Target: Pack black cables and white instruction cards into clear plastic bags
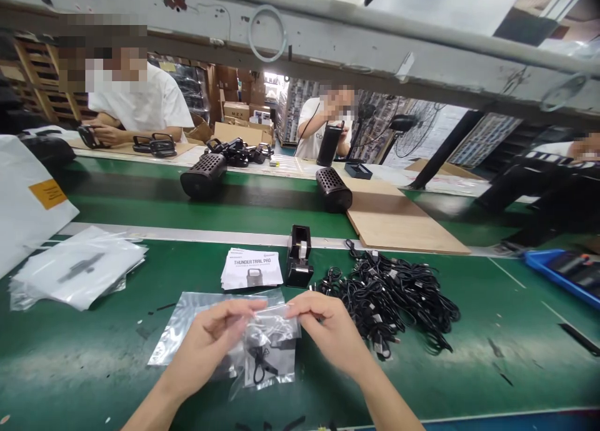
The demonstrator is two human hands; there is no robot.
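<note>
A clear plastic bag hangs between my two hands, with a black cable and a printed sheet visible inside it. My left hand pinches the bag's upper left edge, fingers closed. At the upper right edge, my right hand grips the bag between thumb and forefinger. Beneath my left hand lies another flat clear bag on the green table. Just beyond the hands are a stack of printed leaflets and a black tape dispenser. To the right of my right hand spreads a pile of black cables.
Filled clear bags are stacked at the left beside a white sack. Two black speakers and a wooden board rest farther back. A blue tray stands at the right. Co-workers sit across the table.
</note>
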